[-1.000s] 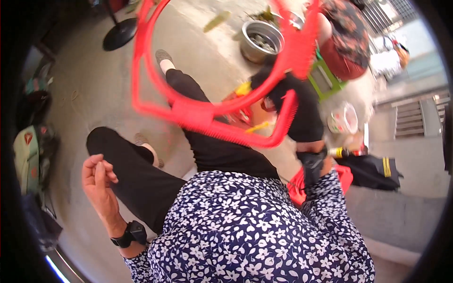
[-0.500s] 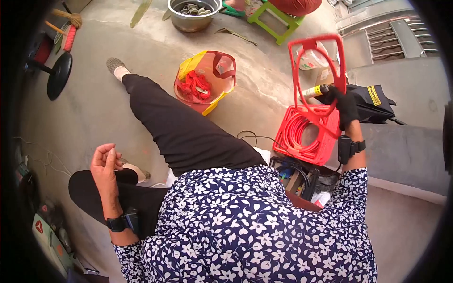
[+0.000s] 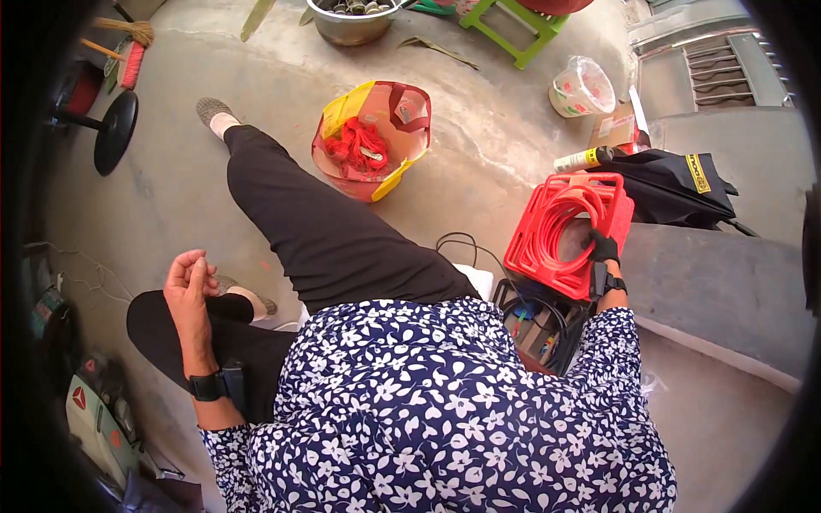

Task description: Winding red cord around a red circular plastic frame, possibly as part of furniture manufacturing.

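1. while the person sits on the concrete floor (image 3: 513,171) with legs stretched out, the right hand (image 3: 602,250), in a dark glove, rests on the near edge of a red plastic crate (image 3: 566,232).
2. the crate stands tilted, its open side turned up toward the camera, and a coil of red hose (image 3: 560,218) lies wound inside it.
3. just below the crate sits a dark open box (image 3: 539,325) with wires and small coloured bits in it; the crate's lower edge seems to touch or overlap its rim.
4. progress, as a judgement: the coil looks already packed in the crate, but the crate is not set flat; the hand is on it, so placing it looks unfinished.
5. right fingers (image 3: 597,246): curled narrow over the crate's rim, gripping it.
6. left hand (image 3: 190,282): bare, raised beside the knee, well apart from the crate; fingers loosely bent, half closed, holding nothing that shows.
7. further off, a yellow and red bag (image 3: 389,167) with red cord inside lies on the floor by the leg.
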The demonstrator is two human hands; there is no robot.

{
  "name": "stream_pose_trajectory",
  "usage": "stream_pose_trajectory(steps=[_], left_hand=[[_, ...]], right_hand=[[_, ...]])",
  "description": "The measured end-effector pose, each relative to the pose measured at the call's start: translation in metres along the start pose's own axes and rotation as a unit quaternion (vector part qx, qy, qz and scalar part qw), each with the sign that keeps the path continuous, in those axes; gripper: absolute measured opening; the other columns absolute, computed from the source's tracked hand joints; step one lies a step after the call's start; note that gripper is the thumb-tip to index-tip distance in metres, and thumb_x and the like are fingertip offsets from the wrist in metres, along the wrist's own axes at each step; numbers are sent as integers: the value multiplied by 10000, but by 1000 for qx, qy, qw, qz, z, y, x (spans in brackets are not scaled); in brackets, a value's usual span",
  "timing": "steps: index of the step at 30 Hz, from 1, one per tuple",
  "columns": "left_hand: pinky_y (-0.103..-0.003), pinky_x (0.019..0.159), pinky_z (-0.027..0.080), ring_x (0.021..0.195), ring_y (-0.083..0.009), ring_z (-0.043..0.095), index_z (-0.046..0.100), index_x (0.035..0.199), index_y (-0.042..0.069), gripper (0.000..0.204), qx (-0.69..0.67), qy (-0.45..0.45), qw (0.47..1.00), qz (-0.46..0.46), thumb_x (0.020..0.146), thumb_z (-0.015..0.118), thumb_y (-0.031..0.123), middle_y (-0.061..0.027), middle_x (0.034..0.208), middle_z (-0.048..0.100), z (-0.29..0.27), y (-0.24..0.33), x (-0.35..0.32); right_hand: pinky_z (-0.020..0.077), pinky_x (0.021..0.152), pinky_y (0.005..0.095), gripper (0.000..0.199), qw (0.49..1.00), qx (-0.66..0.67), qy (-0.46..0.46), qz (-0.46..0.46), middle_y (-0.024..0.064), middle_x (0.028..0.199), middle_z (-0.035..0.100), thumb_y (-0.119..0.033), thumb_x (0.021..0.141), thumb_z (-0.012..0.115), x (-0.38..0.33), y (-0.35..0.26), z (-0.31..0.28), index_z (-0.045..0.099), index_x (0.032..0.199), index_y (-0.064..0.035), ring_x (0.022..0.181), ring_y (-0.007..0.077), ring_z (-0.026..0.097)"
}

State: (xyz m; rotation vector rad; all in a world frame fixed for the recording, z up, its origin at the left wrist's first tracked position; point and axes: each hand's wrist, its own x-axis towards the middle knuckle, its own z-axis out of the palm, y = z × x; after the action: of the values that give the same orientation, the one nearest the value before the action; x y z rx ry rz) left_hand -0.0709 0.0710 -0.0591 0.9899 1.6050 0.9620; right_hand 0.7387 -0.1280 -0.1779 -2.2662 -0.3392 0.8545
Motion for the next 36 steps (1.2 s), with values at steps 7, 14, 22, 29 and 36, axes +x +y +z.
stream_pose_trajectory(steps=[7,14,22,29,36], left_hand=[[-169,548,452,622,-43,553,632,1073,47,179,5,7,1000,4,952,619,178,-11,801,637,-7,0,-5],[-167,543,453,622,-43,557,634,1069,49,177,3,17,1000,7,949,625,179,-13,799,640,-8,3,-10],[-166,544,452,619,-41,549,632,1071,45,184,6,26,999,17,949,624,182,-10,799,638,-10,6,-16],[-175,549,455,610,-48,539,632,1058,40,174,-10,23,999,25,946,619,171,-17,781,623,1,18,-23],[-206,569,471,660,-69,581,639,1002,24,115,-5,-6,998,58,923,598,98,-20,785,638,18,57,-60]], right_hand=[[527,713,418,379,917,-378,60,-112,162,767,691,-393,782,676,8,33,-6,656,960,-59,813,311,695],[525,794,435,345,850,-441,286,47,204,970,692,-292,790,649,-12,35,0,645,1050,-67,915,364,673],[521,814,434,312,862,-407,303,12,214,1033,679,-218,802,624,-43,-5,5,639,1071,-61,954,376,660],[513,740,358,298,954,-108,118,-255,125,902,683,-189,828,662,-33,-133,104,630,1061,-6,866,246,661],[474,950,387,612,761,206,-589,-174,144,1235,595,-512,1002,397,-228,-320,298,470,1338,-6,1120,250,594]])
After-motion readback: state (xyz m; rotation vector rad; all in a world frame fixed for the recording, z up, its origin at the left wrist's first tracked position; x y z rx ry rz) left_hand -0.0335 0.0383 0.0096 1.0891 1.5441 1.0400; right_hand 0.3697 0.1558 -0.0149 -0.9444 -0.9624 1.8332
